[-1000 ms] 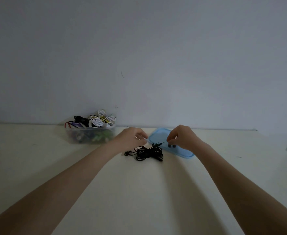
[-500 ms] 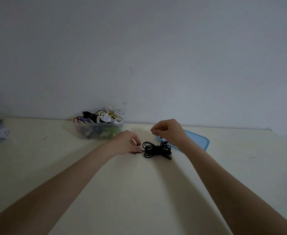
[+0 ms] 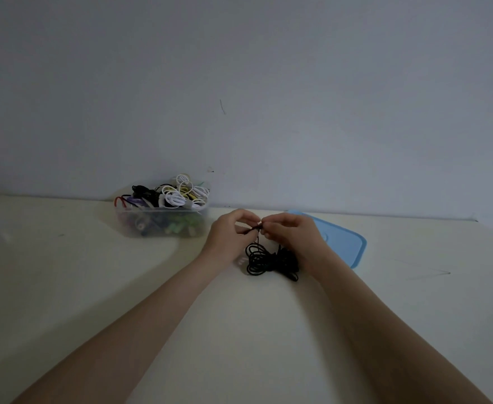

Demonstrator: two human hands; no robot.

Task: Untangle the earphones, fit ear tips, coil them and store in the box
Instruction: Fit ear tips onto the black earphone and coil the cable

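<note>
The left hand and right hand, apart a moment earlier, are now brought together, one end of the black earphones pinched between them.

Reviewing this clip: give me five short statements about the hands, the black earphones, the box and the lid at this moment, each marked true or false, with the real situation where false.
1. Both hands pinch one end of the black earphones between them. True: the left hand and the right hand meet at their fingertips above the bundle.
2. The black earphones are already in the clear box. False: the bundle lies on the table in front of the hands.
3. The blue lid lies flat to the right of the hands. True.
4. The blue lid covers the clear box. False: the box stands open at the left, holding other coiled cables.
5. The black cable is stretched out straight. False: it lies in a tangled heap.
</note>
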